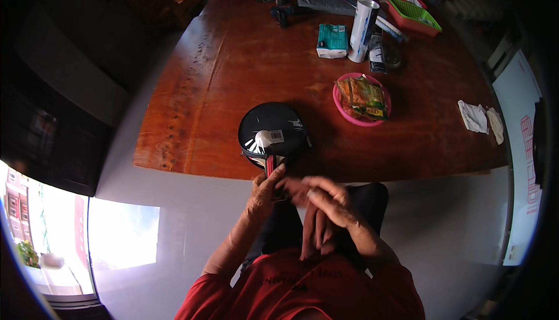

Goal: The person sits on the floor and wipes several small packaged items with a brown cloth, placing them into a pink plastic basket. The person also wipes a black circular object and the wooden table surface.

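A round black zip case (271,123) with white markings lies at the table's near edge. From its near end sticks the red-striped handle of a table tennis bat (269,165). My left hand (266,188) is closed round this handle, thumb on top. Just right of it is my right hand (327,199), its fingertips smeared by motion and reaching toward the left hand. A soft reddish-brown cloth (317,232) hangs in long folds beneath the right hand, apparently held in it, over my lap.
Beyond the case stands a pink bowl (338,110) with snack packets (364,96). Farther back are a teal pack (332,41), an upright white tube (362,32) and a green and red basket (414,17). White cloths (474,116) lie near the table's right edge.
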`<state>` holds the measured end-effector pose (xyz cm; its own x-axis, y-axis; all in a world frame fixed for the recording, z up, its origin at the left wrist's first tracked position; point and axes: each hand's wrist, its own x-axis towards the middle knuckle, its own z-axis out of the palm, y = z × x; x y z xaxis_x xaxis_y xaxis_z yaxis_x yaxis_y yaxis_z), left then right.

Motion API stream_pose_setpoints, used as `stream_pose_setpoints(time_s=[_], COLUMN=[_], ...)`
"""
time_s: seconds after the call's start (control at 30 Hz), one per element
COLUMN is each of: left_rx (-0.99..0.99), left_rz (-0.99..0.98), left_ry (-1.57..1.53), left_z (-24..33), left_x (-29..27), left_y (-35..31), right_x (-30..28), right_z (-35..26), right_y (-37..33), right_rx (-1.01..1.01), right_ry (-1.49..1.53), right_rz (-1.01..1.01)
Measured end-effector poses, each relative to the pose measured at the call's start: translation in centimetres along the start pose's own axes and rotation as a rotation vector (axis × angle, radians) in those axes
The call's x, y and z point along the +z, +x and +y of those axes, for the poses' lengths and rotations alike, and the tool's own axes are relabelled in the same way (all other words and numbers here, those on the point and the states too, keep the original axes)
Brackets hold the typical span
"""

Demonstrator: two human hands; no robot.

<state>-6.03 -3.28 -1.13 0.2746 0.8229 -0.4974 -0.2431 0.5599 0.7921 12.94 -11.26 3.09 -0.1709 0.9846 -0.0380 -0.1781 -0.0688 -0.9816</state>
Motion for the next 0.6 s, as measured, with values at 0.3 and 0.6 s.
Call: stream_pose_setpoints(time_s=[0.3, 0.6], left_rx=[-0.001, 0.047], left_rz=[0.025, 0.065], left_ry=[-0.128, 0.239], left_z=[-1.3, 2.9], left_x=[1.1, 0.5], left_y=[1.6, 0.9], right_x=[4.7, -2.1], right_z=[7.9, 1.5], right_y=[2.1, 1.2], right_rx=[-0.265, -0.328], right_ry=[-0.678, -0.772], right_rz=[0.12, 0.143])
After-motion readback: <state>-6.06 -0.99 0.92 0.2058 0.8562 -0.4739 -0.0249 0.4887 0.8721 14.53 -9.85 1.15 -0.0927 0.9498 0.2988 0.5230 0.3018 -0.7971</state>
